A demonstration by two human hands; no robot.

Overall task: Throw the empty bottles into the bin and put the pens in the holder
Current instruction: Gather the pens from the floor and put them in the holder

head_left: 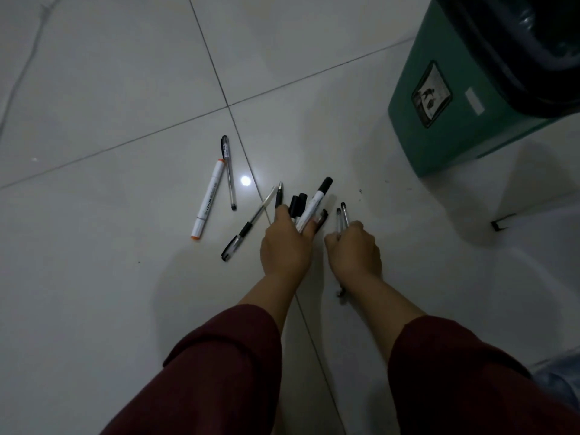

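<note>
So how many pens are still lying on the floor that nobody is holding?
3: an orange-tipped marker, a clear pen right beside it, and a black-grip pen by the left hand. Others may hide under the hands.

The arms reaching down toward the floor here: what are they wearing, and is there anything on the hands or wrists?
Both arms wear loose, dark maroon sleeves, the left sleeve and the right sleeve, pushed up so the forearms are bare. The left hand and right hand are bare: no gloves, and no watch, ring or bracelet shows in this dim view.
</note>
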